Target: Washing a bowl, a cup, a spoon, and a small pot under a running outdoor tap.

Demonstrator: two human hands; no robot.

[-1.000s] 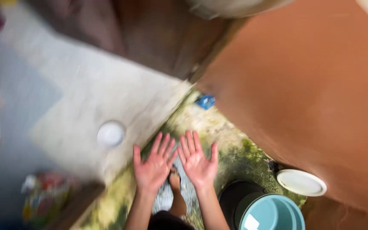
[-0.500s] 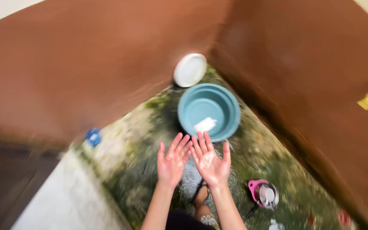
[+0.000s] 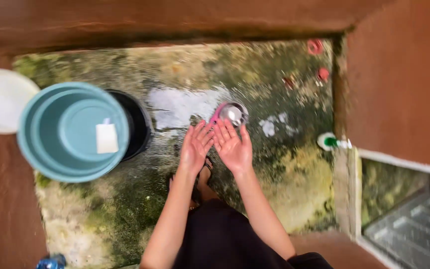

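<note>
My left hand [image 3: 195, 147] and my right hand [image 3: 233, 146] are held out side by side over a wet, mossy concrete floor [image 3: 269, 184], palms up, fingers spread, holding nothing. Their inner edges almost touch. Just beyond the fingertips lies a small pink scoop with a shiny metal bowl [image 3: 231, 113] on the floor. My sandalled foot [image 3: 204, 180] shows below the hands. To the left stands a teal basin [image 3: 73, 130] with a small white bar [image 3: 107, 138] floating in its water.
A black bucket [image 3: 136, 124] sits under the teal basin. A white bowl [image 3: 0, 99] rests at the far left. Brown walls close in the floor at top, left and right. A green-and-white bottle [image 3: 330, 142] lies by the right wall; a grey grate [image 3: 416, 231] is at bottom right.
The view has swung round fast: the teal basin went from ahead of my hands to the left, and the pink scoop now lies just past my fingertips. Both hands stay open and together.
</note>
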